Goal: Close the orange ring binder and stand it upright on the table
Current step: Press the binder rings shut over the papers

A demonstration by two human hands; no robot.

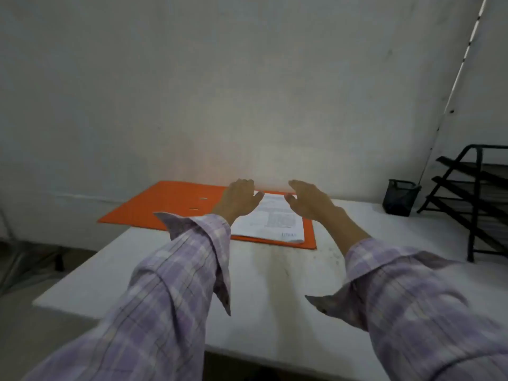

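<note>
The orange ring binder lies open and flat at the far side of the white table, its left cover sticking out past the table's left edge. A stack of white printed pages rests on its right half. My left hand hovers over the binder's middle, fingers apart, and hides the ring mechanism. My right hand hovers over the pages' far right part, fingers spread, holding nothing.
A grey wall rises just behind the table. A black mesh pen cup stands at the back right, next to a black tiered document rack. A dark floor lies to the left of the table.
</note>
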